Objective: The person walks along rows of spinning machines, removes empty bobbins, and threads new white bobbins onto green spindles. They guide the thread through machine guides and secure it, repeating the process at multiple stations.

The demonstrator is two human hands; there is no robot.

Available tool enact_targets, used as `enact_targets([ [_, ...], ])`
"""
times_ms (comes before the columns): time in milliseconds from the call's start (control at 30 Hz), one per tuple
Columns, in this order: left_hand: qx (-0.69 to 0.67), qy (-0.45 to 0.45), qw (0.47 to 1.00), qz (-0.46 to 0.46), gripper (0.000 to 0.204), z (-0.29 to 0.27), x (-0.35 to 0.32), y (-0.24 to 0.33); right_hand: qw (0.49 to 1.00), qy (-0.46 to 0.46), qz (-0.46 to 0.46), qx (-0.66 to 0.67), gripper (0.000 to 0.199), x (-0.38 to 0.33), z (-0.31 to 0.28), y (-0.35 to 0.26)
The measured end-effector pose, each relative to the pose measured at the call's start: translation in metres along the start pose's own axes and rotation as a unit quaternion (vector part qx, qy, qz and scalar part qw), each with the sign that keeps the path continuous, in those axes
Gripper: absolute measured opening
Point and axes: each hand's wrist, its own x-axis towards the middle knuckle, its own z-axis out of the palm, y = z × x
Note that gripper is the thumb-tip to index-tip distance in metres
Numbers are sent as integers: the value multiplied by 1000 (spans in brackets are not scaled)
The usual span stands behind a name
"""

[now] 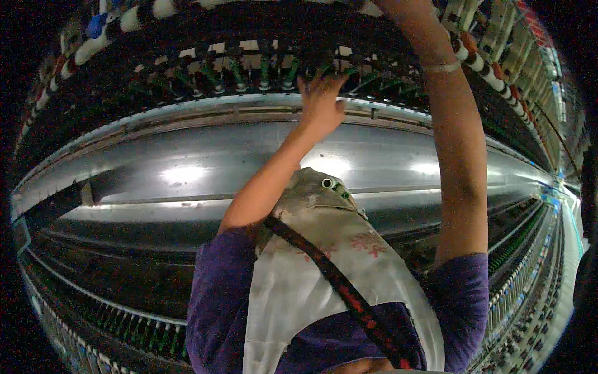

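Observation:
My left hand (322, 98) reaches up to a row of green spindles (264, 78) on a long machine. Its fingers are apart, with the tips close among the spindles; I make out nothing held in them. My right arm (460, 143) stretches far up past the spindle row. At the top edge the back part of my right hand (408, 11) shows, near a row of white rollers (476, 62); its fingers are out of the picture.
A pale rail (249, 103) runs below the spindles, above a shiny metal panel (237, 149). My light apron (280, 299) bulges forward near the panel. Another row of green spindles (143, 330) stands at the lower left. A blue piece (96, 26) sits at the upper left.

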Motion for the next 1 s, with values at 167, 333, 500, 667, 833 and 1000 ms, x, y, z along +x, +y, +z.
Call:
enact_targets([
  [167, -120, -137, 956, -230, 44, -57, -105, -56, 925, 138, -46, 350, 3, -132, 16, -39],
  [333, -143, 48, 942, -298, 47, -67, -66, -88, 699, -244, 144, 656, 4, -273, 74, -142],
  [500, -31, 59, 905, -419, 54, -69, -25, -101, 660, -258, 136, 692, 9, -307, 71, -177],
  [667, 38, 165, 945, -278, 55, -57, -29, -151, 685, -268, 214, 642, 15, -276, 55, -183],
  [833, -59, 26, 940, -334, 49, -71, 11, -197, 621, -232, 266, 700, 12, -240, 41, -224],
  [1000, -125, 108, 978, -130, 23, -173, 38, -114, 583, -201, 272, 739, 14, -193, 10, -270],
])
